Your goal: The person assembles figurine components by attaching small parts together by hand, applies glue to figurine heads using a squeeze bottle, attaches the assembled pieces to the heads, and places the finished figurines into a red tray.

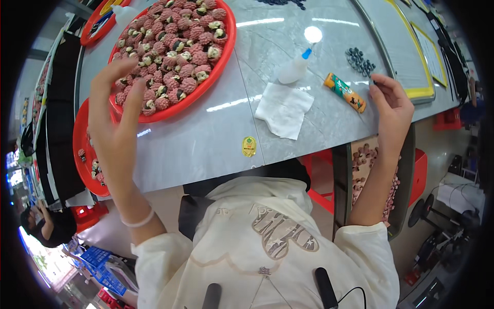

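Note:
My left hand (pixel 114 110) is raised at the near left edge of a round red tray (pixel 231 36), thumb and forefinger apart with nothing visible between them. The tray is heaped with small bumpy pink pieces (pixel 170 59) that have cream and black parts. On the right, my right hand (pixel 395 105) pinches a small dark bead (pixel 374 81) between thumb and fingertips. Just beyond it lies a loose pile of dark beads (pixel 360 63). An orange and green tube-shaped pack (pixel 345 92) rests left of that hand.
A white squeeze bottle with a blue tip (pixel 294 69) stands behind a folded white tissue (pixel 284 110). A second red tray (pixel 82 149) sits lower left. Below the table's right edge, an open drawer (pixel 360 172) holds more pink pieces. Yellow-edged frames (pixel 419 92) lie at right.

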Action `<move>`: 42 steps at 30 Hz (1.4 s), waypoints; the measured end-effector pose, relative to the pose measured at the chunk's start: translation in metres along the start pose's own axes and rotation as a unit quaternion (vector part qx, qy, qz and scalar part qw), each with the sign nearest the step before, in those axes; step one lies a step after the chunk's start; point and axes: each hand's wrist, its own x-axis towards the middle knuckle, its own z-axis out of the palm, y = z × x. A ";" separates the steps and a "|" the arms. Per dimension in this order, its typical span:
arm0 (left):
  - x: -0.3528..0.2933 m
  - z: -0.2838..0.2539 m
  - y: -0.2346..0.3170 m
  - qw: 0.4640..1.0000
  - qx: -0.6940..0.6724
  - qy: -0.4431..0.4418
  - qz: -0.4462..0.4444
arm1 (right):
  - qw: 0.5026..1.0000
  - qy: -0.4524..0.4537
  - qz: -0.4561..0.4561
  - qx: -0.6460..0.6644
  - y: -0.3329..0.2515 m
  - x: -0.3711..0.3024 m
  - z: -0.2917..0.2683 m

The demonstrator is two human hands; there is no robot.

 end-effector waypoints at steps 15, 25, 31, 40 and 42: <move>0.027 0.023 -0.024 0.965 0.128 -0.181 0.143 | 0.987 0.046 -0.091 -0.124 -0.007 0.000 -0.003; 0.029 0.002 -0.027 0.984 0.097 -0.136 0.066 | 0.983 0.023 -0.135 -0.119 -0.037 -0.008 0.018; 0.022 0.003 -0.015 0.981 0.127 -0.147 0.024 | 0.978 -0.030 -0.173 -0.116 -0.056 -0.007 0.046; 0.002 0.001 -0.006 0.989 -0.132 -0.063 0.022 | 0.961 -0.212 -0.142 -0.110 -0.063 -0.008 0.083; -0.015 0.007 0.008 0.962 -0.258 -0.076 -0.046 | 0.965 -0.211 -0.124 -0.093 -0.060 -0.007 0.081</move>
